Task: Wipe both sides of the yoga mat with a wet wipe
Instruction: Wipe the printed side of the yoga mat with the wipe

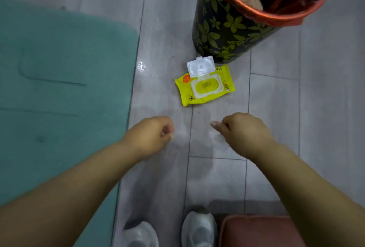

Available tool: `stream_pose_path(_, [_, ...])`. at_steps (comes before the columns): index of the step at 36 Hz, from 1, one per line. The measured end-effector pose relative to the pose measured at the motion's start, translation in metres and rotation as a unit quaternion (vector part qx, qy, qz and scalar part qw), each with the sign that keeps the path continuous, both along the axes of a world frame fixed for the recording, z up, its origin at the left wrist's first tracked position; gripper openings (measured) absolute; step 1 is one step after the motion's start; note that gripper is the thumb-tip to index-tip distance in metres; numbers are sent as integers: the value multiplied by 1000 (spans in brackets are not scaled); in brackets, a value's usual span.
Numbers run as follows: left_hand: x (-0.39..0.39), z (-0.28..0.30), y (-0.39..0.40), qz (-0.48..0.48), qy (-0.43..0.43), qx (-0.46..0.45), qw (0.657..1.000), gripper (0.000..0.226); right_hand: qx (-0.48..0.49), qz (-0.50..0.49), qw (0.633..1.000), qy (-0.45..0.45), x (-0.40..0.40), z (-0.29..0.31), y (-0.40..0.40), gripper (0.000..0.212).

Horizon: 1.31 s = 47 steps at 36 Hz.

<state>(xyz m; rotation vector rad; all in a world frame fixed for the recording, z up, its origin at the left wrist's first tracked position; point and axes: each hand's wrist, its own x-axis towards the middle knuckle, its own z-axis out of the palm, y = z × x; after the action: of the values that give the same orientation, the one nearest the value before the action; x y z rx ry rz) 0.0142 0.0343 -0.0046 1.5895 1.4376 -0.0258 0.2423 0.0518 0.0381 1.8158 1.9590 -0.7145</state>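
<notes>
Both hands (152, 136) (243, 132) hover over floor (167, 68) between mat edge (132, 80) and wipes pack (205, 85).

This was a room in a home, seen from above. Grey wood-look floor (217, 177) planks filled the frame. A teal yoga mat (59, 88) lay flat along the left side. At upper right stood a black bin (223, 29) with yellow flowers, lined with a red bag and holding crumpled tissues. A yellow wipes pack (205, 86) lay open at centre, and a pink cushioned seat (260, 231) showed at lower right
</notes>
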Motion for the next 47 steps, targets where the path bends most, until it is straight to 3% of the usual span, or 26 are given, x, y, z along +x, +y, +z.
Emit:
stream_pose_path(2, [-12,31,-15,-15,24,-18,999,5,10,8,1000,8,-5,29,-7,55])
stream_pose_path(11, [-49,185,-85,24,80,-92,992,25,45,-33,997,61,-25,167,-29,53])
stream_pose_path(18, [-75,289,-161,174,43,-142,973,18,-52,-6,998,16,-65,267,-36,48])
stream_pose_path(24, [-93,355,-230,313,41,-158,936,25,-84,47,994,51,-106,316,-55,11])
stream_pose_path(27, [-99,382,-268,386,27,-151,910,23,-78,125,986,76,-132,336,-74,24])
stream_pose_path(34, [-110,405,-361,484,-4,-162,860,19,-89,243,961,93,-201,349,-143,6])
stream_pose_path(37, [-114,399,-405,488,-1,-172,856,23,-73,271,955,91,-229,348,-180,12])
stream_pose_path(42, [-121,397,-481,500,-2,-174,848,23,-149,259,954,36,-271,361,-253,37])
stream_pose_path(47, [-133,407,-564,536,-4,-184,824,24,-166,334,927,43,-306,377,-330,51])
